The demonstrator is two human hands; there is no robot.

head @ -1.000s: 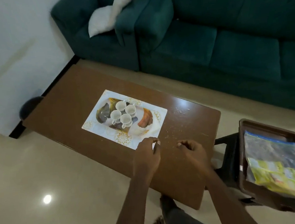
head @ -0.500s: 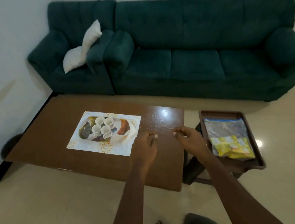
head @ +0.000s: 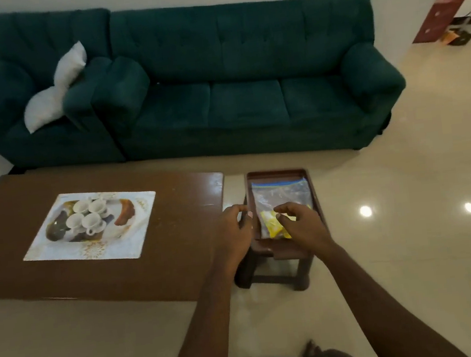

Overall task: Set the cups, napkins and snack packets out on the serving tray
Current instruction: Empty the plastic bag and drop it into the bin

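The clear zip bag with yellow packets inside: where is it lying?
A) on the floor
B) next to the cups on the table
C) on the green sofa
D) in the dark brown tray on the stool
D: the zip bag lies inside the brown tray, which sits on the small stool just right of the table.

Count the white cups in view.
4, clustered on the patterned tray on the brown table: back-left cup, back-right cup, front-left cup, front-right cup. None appears hidden.
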